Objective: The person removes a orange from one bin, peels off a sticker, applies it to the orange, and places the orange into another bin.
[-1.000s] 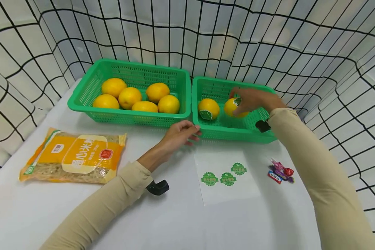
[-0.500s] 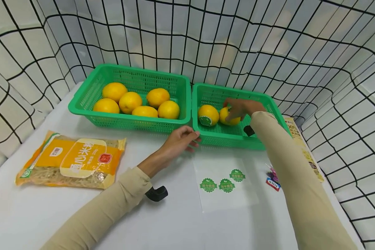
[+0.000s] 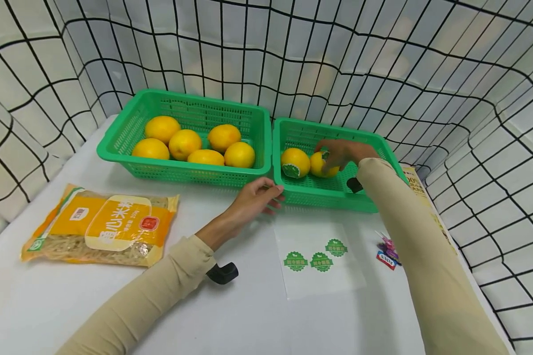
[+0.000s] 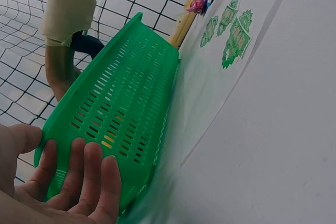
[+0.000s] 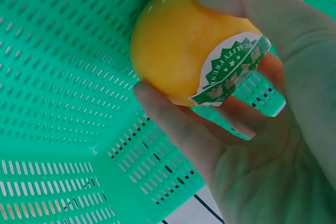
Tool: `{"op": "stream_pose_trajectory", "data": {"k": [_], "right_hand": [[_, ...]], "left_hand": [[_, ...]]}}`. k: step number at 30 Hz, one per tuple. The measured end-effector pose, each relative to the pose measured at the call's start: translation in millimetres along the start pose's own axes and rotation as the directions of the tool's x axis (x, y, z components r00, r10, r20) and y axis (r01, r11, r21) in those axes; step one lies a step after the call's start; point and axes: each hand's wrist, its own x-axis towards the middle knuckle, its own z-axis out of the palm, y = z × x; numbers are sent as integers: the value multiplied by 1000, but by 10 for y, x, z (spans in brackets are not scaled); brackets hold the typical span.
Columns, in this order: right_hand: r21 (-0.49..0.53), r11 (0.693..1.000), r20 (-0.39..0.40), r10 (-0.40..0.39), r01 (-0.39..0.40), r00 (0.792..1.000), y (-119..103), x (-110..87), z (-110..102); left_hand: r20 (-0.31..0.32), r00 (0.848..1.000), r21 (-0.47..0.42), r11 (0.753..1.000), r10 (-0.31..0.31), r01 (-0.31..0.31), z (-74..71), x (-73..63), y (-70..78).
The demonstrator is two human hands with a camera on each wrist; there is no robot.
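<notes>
My right hand (image 3: 337, 154) is inside the right green basket (image 3: 333, 198), thumb and fingers curled round a lemon (image 5: 173, 40). A green-and-white sticker (image 5: 231, 69) on that lemon faces the palm in the right wrist view. Beside it lies another stickered lemon (image 3: 295, 161). At the basket's front left corner is my left hand (image 3: 255, 199), with loosely bent fingers. In the left wrist view its thumb lies at the rim and its fingertips are right by the slotted outer wall. Several green stickers (image 3: 322, 262) lie on a clear sheet (image 3: 311, 288) before the basket.
A larger green basket (image 3: 195, 172) with several lemons (image 3: 224, 137) stands at left. In front lies an orange-and-clear food bag (image 3: 99, 227). Wrapped candies (image 3: 387, 251) and a yellow packet (image 3: 413, 177) are near the right arm. Black netting (image 3: 275, 59) surrounds the table.
The view has shifted slightly. My right hand has moved left with the stickered lemon, bringing it up close beside the other one. My left hand has stayed at the basket corner.
</notes>
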Motion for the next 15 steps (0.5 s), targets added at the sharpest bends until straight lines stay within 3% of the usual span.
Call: {"op": "stream_pose_trajectory", "data": {"k": [7, 15], "right_hand": [[-3, 1000, -10, -9, 9, 1000, -32, 45, -18], [-51, 999, -8, -1, 1, 1000, -28, -51, 11]], "left_hand": [[0, 1000, 28, 1000, 2, -2, -54, -18, 48], [8, 1000, 60, 998, -9, 8, -24, -47, 32]]}}
